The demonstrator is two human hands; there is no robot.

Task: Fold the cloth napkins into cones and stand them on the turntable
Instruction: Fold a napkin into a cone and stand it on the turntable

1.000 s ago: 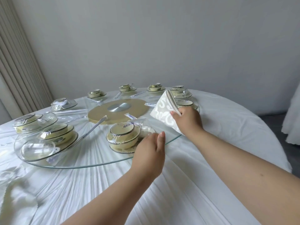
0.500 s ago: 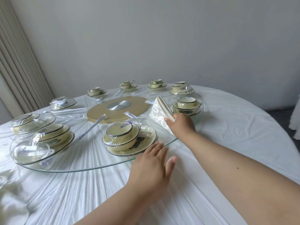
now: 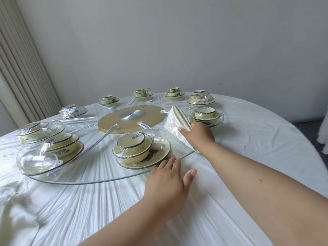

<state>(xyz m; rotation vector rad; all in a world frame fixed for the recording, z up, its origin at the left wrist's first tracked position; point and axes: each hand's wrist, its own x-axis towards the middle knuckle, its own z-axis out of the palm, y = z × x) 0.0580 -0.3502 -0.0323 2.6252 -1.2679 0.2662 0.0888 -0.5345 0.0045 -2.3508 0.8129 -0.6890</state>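
Observation:
A white patterned cloth napkin (image 3: 173,124), folded into a cone, rests on the glass turntable (image 3: 99,173) near its right front rim, tilted with its tip pointing back. My right hand (image 3: 198,135) grips the napkin at its near side. My left hand (image 3: 167,181) lies flat, fingers apart, on the white tablecloth with its fingertips at the turntable's front edge, just in front of a wrapped bowl-and-plate set (image 3: 140,150).
Several plastic-wrapped yellow bowl-and-plate sets (image 3: 204,115) ring the turntable, with wrapped glasses (image 3: 38,161) and chopstick packets (image 3: 99,141) between them. A gold disc (image 3: 130,118) marks its centre. The white-clothed round table (image 3: 257,139) extends right; curtains hang at left.
My right hand has lowered the napkin cone onto the turntable's right side. My left hand has dropped from above the rim and flattened on the tablecloth.

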